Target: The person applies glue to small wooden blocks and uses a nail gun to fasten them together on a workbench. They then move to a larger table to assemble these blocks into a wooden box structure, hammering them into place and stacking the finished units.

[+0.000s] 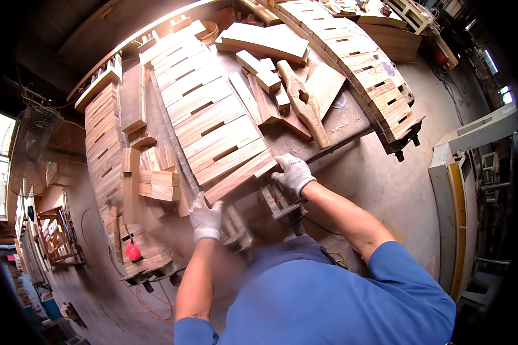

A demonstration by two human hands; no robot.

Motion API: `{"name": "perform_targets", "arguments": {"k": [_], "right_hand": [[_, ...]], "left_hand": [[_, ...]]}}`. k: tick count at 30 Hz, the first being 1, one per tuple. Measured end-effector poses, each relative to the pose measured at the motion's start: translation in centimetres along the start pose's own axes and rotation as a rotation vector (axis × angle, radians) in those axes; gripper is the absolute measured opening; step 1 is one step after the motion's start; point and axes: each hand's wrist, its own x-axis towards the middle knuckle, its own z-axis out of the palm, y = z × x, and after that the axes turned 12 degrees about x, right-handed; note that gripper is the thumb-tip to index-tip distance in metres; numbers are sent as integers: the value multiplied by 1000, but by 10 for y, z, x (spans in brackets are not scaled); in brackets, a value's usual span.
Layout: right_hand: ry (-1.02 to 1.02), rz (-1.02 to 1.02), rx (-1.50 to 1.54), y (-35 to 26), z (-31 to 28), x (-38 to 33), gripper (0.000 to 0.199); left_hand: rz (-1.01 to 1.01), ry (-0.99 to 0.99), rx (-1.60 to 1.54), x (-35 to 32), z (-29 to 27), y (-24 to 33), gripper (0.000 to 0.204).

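Note:
A pale wooden block [240, 177] lies slightly askew at the near end of a long row of slotted wooden pieces [201, 109]. My left hand [205, 218], in a whitish work glove, is closed at the block's left end. At its right end my gloved right hand [295, 172] grips with the fingers on top and the thumb lower down. The undersides of both grips are hidden. Metal clamp ends [285, 210] stick out just below the block, close to my body.
A shaped wooden piece with a hole [303, 103] lies among loose boards on the right. More slotted rows stand at left [102, 132] and far right [371, 66]. Stacked blocks [158, 184] and a red round object [133, 252] sit on the left row. A fan [34, 144] stands beyond.

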Motion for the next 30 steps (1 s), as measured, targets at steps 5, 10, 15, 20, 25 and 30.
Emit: {"name": "perform_targets", "arguments": {"k": [5, 10, 15, 20, 25, 30], "right_hand": [[-28, -6, -110, -2, -2, 18, 32], [27, -46, -53, 2, 6, 15, 29], [18, -77, -61, 7, 6, 16, 30], [21, -54, -51, 7, 5, 14, 29], [12, -69, -47, 10, 5, 19, 26], [36, -37, -53, 6, 5, 17, 27]], "left_hand": [[-138, -94, -258, 20, -20, 22, 69], [-37, 20, -251, 24, 4, 4, 70], [-11, 16, -262, 28, 15, -4, 74], [-31, 15, -280, 26, 17, -2, 74], [-33, 17, -261, 30, 24, -8, 72], [-14, 63, -256, 24, 18, 0, 72]]}}
